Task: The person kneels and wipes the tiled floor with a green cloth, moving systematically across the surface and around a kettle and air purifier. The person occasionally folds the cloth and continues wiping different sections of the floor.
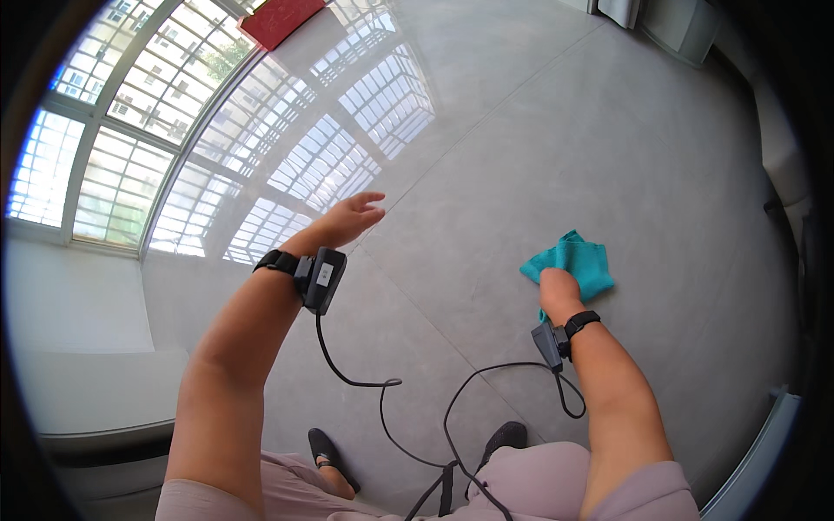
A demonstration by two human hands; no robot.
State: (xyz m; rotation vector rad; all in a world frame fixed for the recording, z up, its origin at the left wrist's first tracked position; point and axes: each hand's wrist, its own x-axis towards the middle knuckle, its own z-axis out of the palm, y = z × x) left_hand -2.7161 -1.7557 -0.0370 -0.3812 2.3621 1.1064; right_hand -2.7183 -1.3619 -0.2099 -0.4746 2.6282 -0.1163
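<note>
My left hand is held out over the grey floor, open, with its fingers stretched and nothing in them. To the right, my right hand grips a teal cloth. The cloth spreads out in folds around the hand, beyond the knuckles. Its fingers are mostly hidden, and I cannot tell whether the cloth touches the floor. Each wrist wears a dark strapped device, one on the left wrist and one on the right wrist.
Black cables run from both wrist devices to my waist. Glossy grey floor tiles reflect a barred window at the left. A red object lies at the far left. Dark shoes stand below me, and a white ledge is at lower left.
</note>
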